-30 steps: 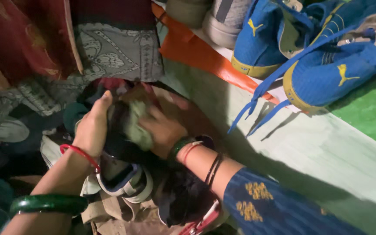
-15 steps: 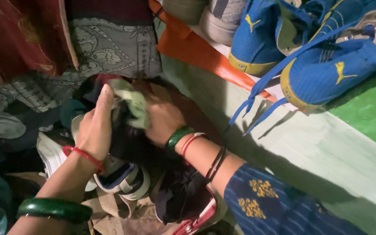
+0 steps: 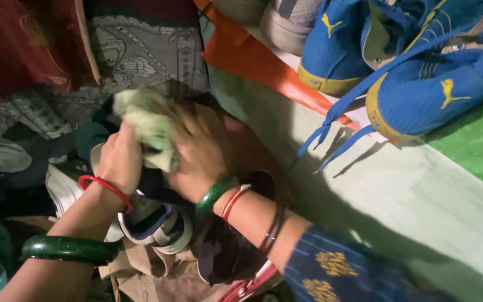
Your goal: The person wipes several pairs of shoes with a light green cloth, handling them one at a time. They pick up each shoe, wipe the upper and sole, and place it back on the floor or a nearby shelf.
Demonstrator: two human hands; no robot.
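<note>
Head view, left hand: the left hand (image 3: 119, 162) is curled around the near side of a pale green cloth (image 3: 147, 124), fingers closed on it; a red thread and a dark green bangle (image 3: 68, 249) sit on that arm
Head view, right hand: the right hand (image 3: 199, 159) presses on the cloth from the other side, fingers bent over it, so both hands grip the same wad
Cloth: crumpled, held above a white and navy sneaker (image 3: 155, 222) that lies in a heap of dark clothing
Behind: a grey patterned fabric (image 3: 141, 53) and red fabric hang at top left
Right side: two blue sneakers (image 3: 420, 84) with yellow trim stand on a pale green ledge (image 3: 409, 196), laces trailing down, an orange sheet (image 3: 264, 67) beside them
</note>
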